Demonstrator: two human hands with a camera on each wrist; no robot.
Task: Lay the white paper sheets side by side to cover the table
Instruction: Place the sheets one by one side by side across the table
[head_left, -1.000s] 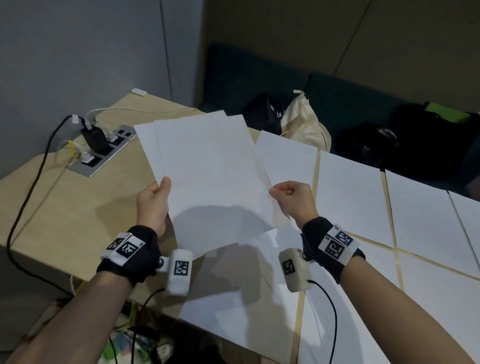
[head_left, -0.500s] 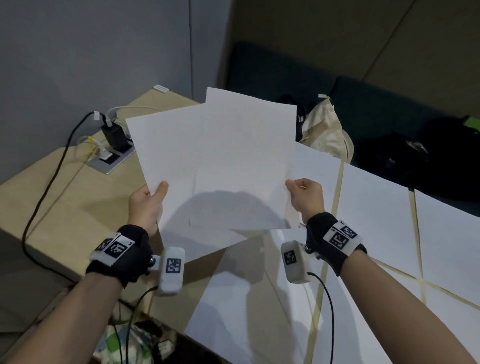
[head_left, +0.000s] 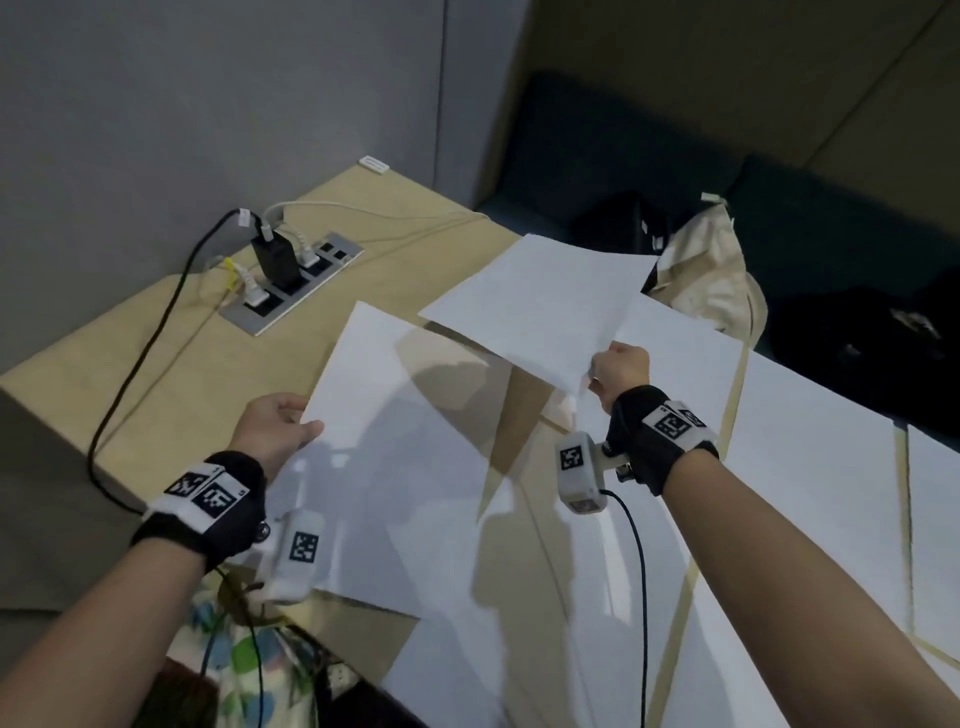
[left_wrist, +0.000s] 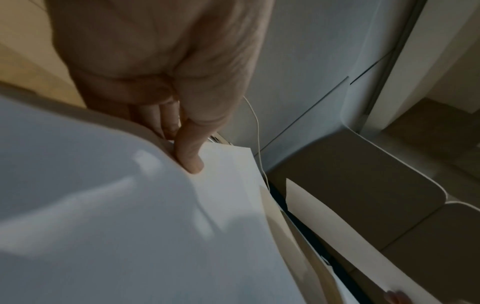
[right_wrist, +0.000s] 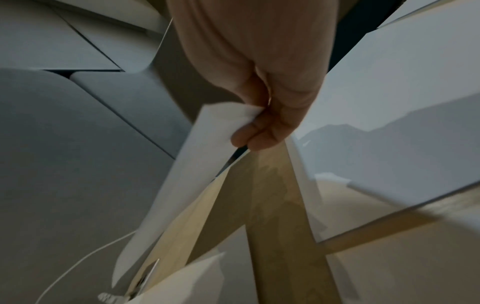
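Note:
My left hand (head_left: 283, 428) pinches the left edge of a white paper sheet (head_left: 410, 457) held above the table; in the left wrist view the thumb (left_wrist: 192, 152) lies on top of that sheet (left_wrist: 124, 226). My right hand (head_left: 618, 371) pinches the near corner of a second white sheet (head_left: 540, 301), lifted and stretched out toward the far table edge; in the right wrist view the fingertips (right_wrist: 255, 136) clamp that sheet's corner (right_wrist: 207, 148). Several more white sheets (head_left: 810, 467) lie flat side by side on the wooden table (head_left: 171, 364) to the right and in front.
A power strip (head_left: 293, 283) set into the table at the left holds a black charger and white plugs, and a black cable (head_left: 140, 374) runs off the table edge. Bags (head_left: 711, 275) sit on a dark bench beyond the table. A grey wall stands behind the left corner.
The two overlapping sheets have come apart: my right hand has carried one sheet right and away, while my left hand has kept and lowered the other. The view has swung left.

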